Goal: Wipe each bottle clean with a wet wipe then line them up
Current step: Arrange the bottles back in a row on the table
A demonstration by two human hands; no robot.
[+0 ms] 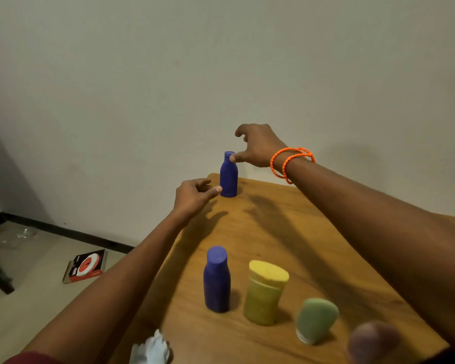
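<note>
At far bottle, both hands touching.

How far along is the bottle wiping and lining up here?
Looks done: nothing provable. In hand: both hands, left hand and right hand, at the far blue bottle, thumbs touching it. Left: near blue bottle, yellow bottle, green bottle; crumpled wipe lies unused.

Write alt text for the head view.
Both hands reach for the far blue bottle on a wooden table: the right hand touches its cap, the left hand its base. Four bottles stand nearer.
</note>
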